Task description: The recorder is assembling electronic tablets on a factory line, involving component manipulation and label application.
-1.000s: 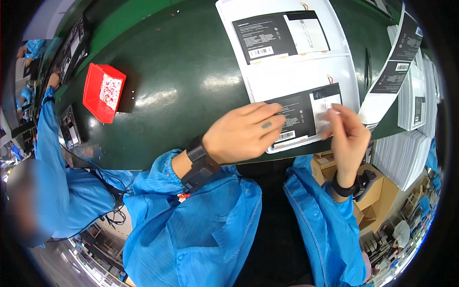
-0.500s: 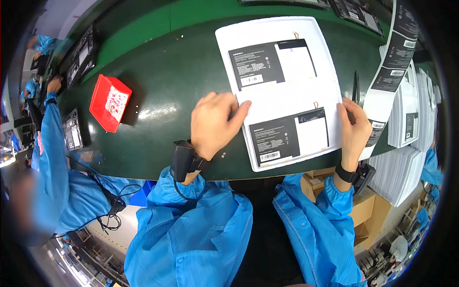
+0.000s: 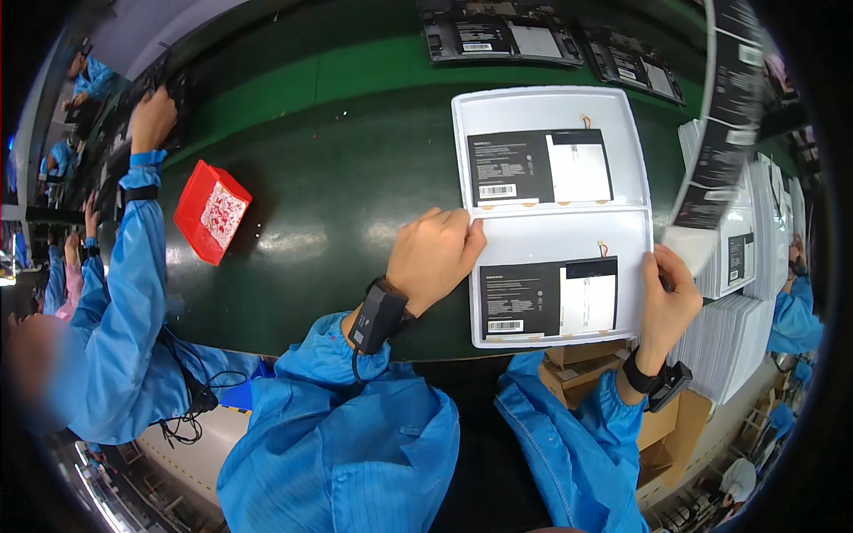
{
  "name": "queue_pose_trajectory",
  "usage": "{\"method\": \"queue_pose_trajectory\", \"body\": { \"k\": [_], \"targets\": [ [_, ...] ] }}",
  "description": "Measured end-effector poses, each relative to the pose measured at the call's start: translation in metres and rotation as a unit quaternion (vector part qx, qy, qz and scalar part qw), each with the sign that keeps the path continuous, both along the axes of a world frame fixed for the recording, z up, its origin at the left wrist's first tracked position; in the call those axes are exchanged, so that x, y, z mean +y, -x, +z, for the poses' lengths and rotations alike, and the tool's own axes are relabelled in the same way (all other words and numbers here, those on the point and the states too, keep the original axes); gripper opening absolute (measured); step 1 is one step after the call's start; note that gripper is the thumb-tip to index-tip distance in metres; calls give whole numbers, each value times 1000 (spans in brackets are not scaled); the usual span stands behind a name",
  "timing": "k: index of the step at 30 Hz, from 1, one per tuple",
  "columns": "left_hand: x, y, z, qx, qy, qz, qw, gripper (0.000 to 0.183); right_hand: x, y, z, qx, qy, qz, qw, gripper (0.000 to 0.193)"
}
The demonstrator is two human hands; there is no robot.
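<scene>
A shallow white plastic tray [image 3: 560, 213] lies on the green table with a ridge across its middle. In its far half lies a flat black-and-white battery pack [image 3: 511, 169] with a short wire lead. A similar battery pack [image 3: 524, 302] sits in the near half. My left hand [image 3: 435, 253] is closed at the tray's left edge, thumb on the rim and the other fingers curled. At the right edge, my right hand [image 3: 671, 298] pinches the rim between thumb and fingers. Both wrists carry black strapped devices.
Left on the table stands a red bin [image 3: 197, 200] of small white and red scraps. Open device housings [image 3: 498, 40] line the far side. A strip of black labels [image 3: 721, 133] hangs at right, above stacked white trays [image 3: 729, 346]. A co-worker's hand [image 3: 153, 120] reaches in at left.
The tray has turned straighter and shifted right and nearer, with both hands staying on its edges. My view has shifted somewhat too. The co-worker's hand has moved up and right.
</scene>
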State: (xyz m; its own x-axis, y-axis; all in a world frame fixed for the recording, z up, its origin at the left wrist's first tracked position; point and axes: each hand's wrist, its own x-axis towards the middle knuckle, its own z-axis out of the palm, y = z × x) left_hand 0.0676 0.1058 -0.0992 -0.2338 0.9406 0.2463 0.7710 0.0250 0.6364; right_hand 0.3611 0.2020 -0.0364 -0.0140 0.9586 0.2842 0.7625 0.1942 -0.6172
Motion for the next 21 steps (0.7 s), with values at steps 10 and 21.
{"method": "queue_pose_trajectory", "body": {
  "k": [10, 21],
  "targets": [
    [-15, -10, 20, -26, 3, 52, 998, 28, 4, -9, -17, 81, 41, 2, 996, 17],
    [-10, -11, 27, 15, 38, 59, 997, 27, -4, -12, -26, 88, 67, -42, 993, 22]
  ]
}}
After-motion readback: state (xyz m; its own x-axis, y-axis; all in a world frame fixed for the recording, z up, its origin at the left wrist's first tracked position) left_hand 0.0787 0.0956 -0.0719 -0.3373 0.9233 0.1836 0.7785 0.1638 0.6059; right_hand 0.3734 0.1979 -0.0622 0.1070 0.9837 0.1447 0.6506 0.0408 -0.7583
